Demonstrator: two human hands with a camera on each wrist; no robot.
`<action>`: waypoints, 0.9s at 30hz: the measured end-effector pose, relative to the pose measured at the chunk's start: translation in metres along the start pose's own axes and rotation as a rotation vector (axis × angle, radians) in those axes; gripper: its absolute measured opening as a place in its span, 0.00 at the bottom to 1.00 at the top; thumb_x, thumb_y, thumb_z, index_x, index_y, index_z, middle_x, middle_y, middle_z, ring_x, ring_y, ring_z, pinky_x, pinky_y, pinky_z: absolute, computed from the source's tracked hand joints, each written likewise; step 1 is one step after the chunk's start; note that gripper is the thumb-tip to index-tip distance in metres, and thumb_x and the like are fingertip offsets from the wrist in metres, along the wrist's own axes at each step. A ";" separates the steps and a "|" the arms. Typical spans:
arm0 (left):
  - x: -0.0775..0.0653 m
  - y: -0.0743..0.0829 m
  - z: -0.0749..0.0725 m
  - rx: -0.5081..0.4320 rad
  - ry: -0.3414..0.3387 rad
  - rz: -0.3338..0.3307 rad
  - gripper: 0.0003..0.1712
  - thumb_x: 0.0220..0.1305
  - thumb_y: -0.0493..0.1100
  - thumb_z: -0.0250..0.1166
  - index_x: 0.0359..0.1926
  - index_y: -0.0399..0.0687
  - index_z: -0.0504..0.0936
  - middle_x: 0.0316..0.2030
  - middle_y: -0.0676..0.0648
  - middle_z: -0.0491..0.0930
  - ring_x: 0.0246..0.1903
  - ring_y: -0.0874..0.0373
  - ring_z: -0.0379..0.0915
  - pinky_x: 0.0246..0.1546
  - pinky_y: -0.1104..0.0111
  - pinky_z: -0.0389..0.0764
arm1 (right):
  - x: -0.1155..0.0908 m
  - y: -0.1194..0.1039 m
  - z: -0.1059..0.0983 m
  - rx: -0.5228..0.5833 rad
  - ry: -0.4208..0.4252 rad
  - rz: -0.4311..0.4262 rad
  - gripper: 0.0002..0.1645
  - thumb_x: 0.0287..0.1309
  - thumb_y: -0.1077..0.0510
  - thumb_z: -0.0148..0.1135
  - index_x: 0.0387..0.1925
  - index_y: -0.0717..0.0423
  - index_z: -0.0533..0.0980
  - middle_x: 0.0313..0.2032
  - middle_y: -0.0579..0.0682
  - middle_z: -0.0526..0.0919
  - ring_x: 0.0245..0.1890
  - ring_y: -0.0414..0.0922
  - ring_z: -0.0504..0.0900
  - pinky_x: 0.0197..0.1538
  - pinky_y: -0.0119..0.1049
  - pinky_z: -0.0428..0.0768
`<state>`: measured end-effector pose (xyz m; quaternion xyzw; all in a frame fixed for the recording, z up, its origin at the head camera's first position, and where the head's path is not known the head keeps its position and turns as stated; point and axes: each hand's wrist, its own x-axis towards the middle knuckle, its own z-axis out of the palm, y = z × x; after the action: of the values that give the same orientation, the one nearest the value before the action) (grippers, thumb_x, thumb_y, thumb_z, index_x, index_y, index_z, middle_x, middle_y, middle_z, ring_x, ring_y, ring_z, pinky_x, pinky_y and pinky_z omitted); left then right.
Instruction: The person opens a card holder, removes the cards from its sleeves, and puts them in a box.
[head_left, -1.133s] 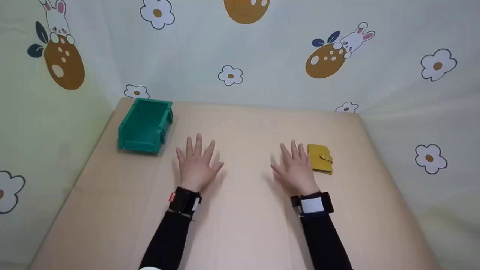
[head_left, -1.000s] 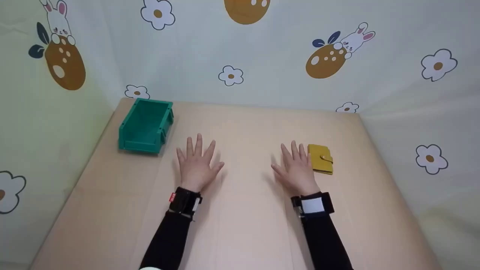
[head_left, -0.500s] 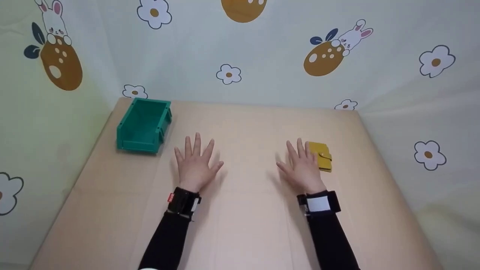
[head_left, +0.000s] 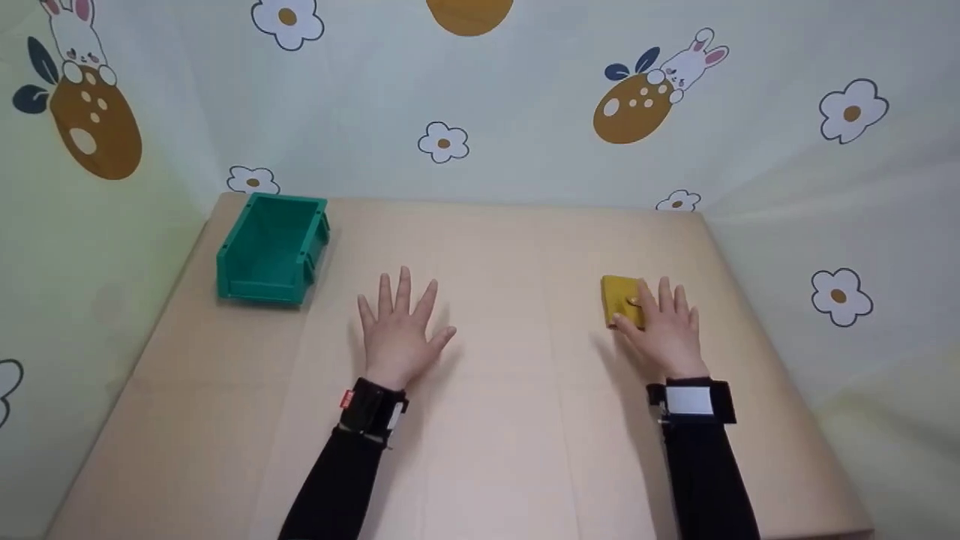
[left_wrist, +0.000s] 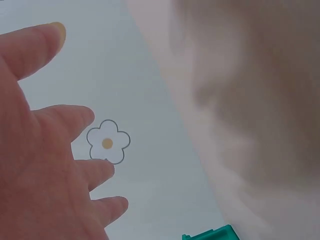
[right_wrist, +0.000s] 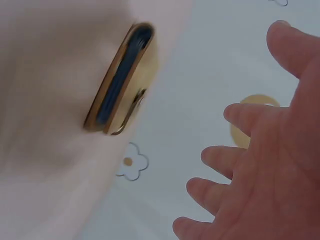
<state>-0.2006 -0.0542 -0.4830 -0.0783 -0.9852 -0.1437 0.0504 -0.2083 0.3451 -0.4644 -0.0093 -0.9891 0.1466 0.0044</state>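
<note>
A small yellow wallet (head_left: 619,297) with a snap strap lies on the right part of the table. My right hand (head_left: 667,334) is spread over its right edge in the head view, thumb and index finger overlapping it. In the right wrist view the wallet (right_wrist: 121,82) shows its layered side, with a gap between it and the fingers. My left hand (head_left: 400,341) is held over the table left of the middle, fingers straight and apart, holding nothing. The left wrist view shows that palm (left_wrist: 42,165) with its fingers stretched out.
A green plastic bin (head_left: 270,251), its top uncovered, stands at the back left of the table (head_left: 495,435). Its corner (left_wrist: 215,234) peeks into the left wrist view. A patterned cloth (head_left: 525,97) walls the table at the back and both sides.
My right hand has moved right, from the wallet's left side to over its right edge. The left hand keeps its place and pose. The head view has shifted slightly.
</note>
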 end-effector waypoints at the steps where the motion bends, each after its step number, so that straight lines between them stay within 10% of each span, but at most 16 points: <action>1: 0.000 0.002 0.000 0.000 0.003 0.003 0.45 0.65 0.70 0.55 0.77 0.62 0.55 0.78 0.41 0.38 0.75 0.37 0.27 0.66 0.35 0.32 | 0.002 0.004 -0.001 -0.003 -0.010 0.010 0.50 0.67 0.35 0.54 0.76 0.59 0.49 0.74 0.71 0.39 0.72 0.72 0.37 0.67 0.70 0.38; 11: -0.001 0.023 0.008 -0.035 -0.019 0.070 0.44 0.65 0.69 0.56 0.76 0.61 0.57 0.77 0.40 0.40 0.75 0.38 0.28 0.66 0.36 0.32 | 0.043 0.031 -0.002 0.023 -0.176 0.206 0.43 0.67 0.39 0.56 0.65 0.73 0.63 0.53 0.73 0.74 0.48 0.63 0.76 0.53 0.56 0.74; 22: 0.004 0.051 0.020 -0.092 -0.027 0.135 0.43 0.65 0.68 0.57 0.75 0.57 0.61 0.76 0.38 0.46 0.74 0.36 0.36 0.67 0.36 0.39 | 0.059 0.038 0.006 0.111 -0.239 0.273 0.32 0.68 0.45 0.58 0.54 0.71 0.68 0.41 0.62 0.76 0.40 0.55 0.73 0.44 0.45 0.73; 27: 0.022 0.098 0.027 -0.194 -0.172 0.180 0.43 0.68 0.67 0.54 0.76 0.53 0.59 0.75 0.38 0.49 0.74 0.38 0.40 0.69 0.42 0.43 | 0.060 0.036 0.004 0.138 -0.241 0.273 0.28 0.68 0.49 0.58 0.52 0.72 0.67 0.40 0.61 0.74 0.40 0.54 0.73 0.44 0.45 0.73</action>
<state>-0.2082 0.0496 -0.4794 -0.1826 -0.9564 -0.2261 -0.0295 -0.2682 0.3790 -0.4784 -0.1252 -0.9597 0.2134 -0.1331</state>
